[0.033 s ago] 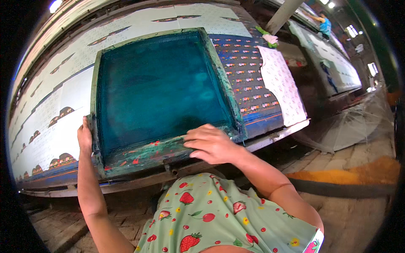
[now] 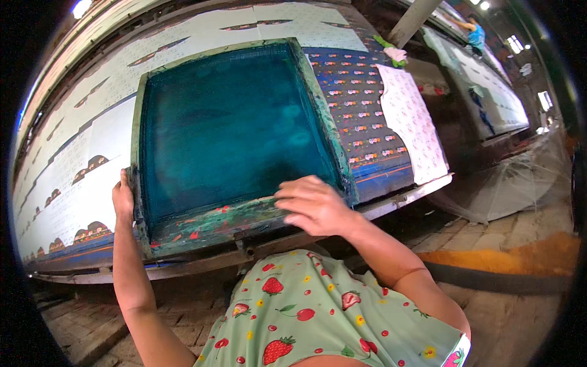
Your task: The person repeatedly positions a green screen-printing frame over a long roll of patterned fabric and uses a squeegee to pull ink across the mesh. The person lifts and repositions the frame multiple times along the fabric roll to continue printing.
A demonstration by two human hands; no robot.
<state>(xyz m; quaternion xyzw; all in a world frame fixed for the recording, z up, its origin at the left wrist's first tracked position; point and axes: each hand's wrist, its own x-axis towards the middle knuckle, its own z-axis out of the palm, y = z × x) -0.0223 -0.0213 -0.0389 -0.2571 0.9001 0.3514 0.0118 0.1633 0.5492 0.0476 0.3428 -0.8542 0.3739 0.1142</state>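
A large screen-printing frame [image 2: 202, 230] with a dark teal mesh [image 2: 226, 128] lies over the long printing table before me. Green and red paint stains its near bar. My left hand [image 2: 123, 199] is closed on the frame's left side, close to the near left corner, with the thumb pointing up. Over the right part of the near bar hovers my right hand [image 2: 313, 205]. Its fingers are loosely bent and apart, with nothing in them. Whether its fingertips touch the bar or the mesh, I cannot tell.
White printed sheets [image 2: 110, 137] cover the table to the left and behind. On the right lie dark patterned fabric [image 2: 361, 110] and a pink-white piece [image 2: 413, 122]. A post [image 2: 416, 23] rises at the back. A person in blue [image 2: 476, 38] stands by another table.
My right hand has shifted slightly to the right over the near bar. The left hand and the frame stay where they were.
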